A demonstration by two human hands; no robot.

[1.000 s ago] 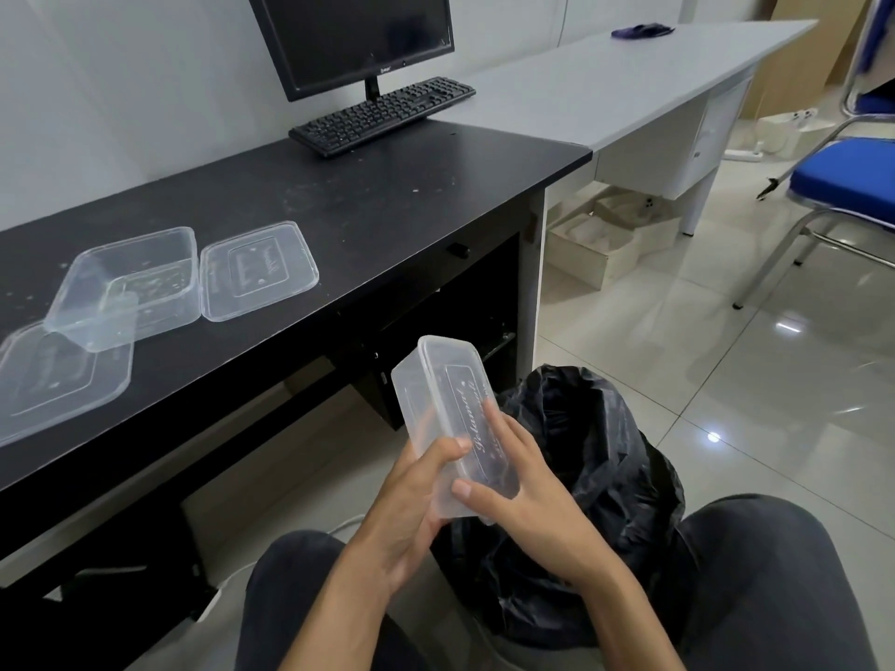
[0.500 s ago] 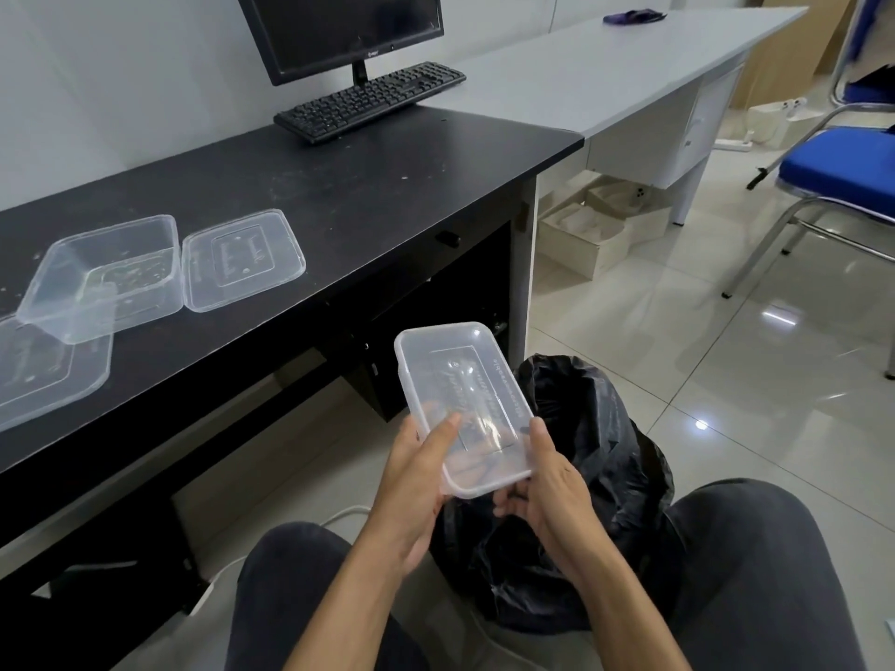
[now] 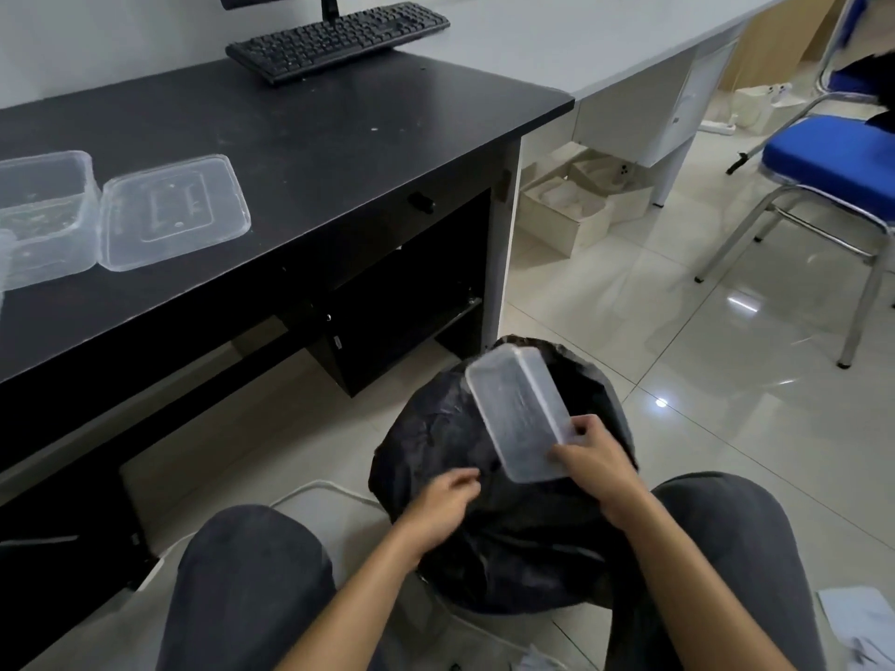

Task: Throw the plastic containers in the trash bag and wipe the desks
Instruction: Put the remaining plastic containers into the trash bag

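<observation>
A: Where's the clear rectangular plastic container point(image 3: 518, 409)?
B: Pinched in my right hand point(image 3: 595, 462), with the black plastic trash bag point(image 3: 426, 428) just beneath. My left hand point(image 3: 443, 498) curls at the bag, grip unclear. I'd widen the mouth before releasing.

Keyboard point(image 3: 339, 38): black, set at a slant, at the foot of the monitor stand point(image 3: 329, 4).
Wall point(image 3: 97, 36): pale, plain, behind both.
Chair point(image 3: 833, 162): blue padded seat on a chrome tube frame, at the right edge.
Open box point(image 3: 566, 210): pale cardboard, on the floor point(image 3: 726, 380) of glossy light tiles.
Power strip point(image 3: 721, 124): white, beyond the box.
Cable point(image 3: 319, 489): white, looped on the tiles.
Papers point(image 3: 857, 617): lower right corner.
</observation>
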